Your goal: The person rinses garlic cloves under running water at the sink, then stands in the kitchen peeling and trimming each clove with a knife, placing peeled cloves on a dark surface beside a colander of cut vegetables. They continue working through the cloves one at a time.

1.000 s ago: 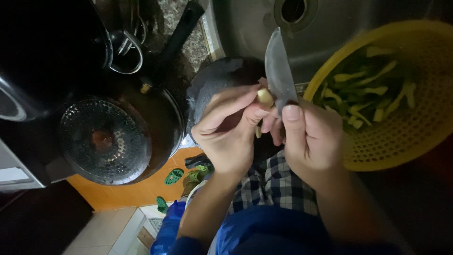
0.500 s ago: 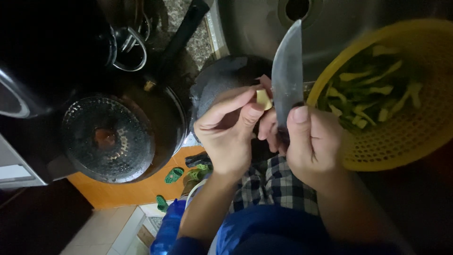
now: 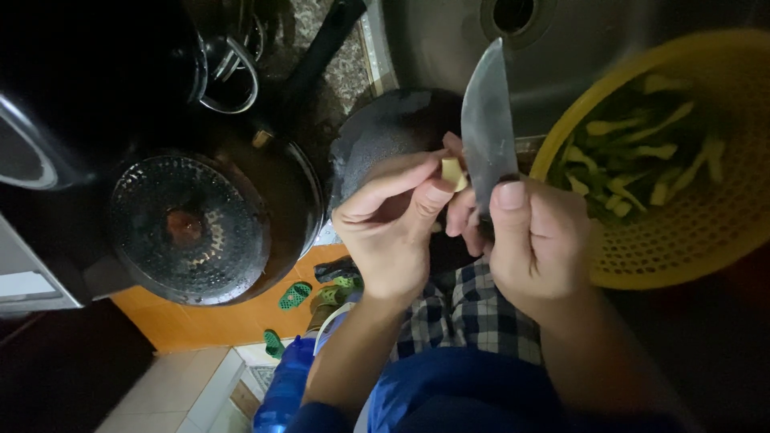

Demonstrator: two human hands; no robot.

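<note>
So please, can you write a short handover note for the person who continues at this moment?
Left hand: fingers pinch a small pale vegetable piece.
Right hand: grips the knife, blade pointing up beside the piece, thumb on the blade's base.
Yellow basket, at right by the sink: holds cut green and pale strips, already done.
Left to do: the piece in hand is not yet in the basket.
Dark pan sits at left.

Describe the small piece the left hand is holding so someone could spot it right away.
Start at the steel sink at the top, then drop to the two hands in the middle. The left hand pinches a small pale yellow piece against the knife blade, unlike the green strips in the yellow colander.
</note>
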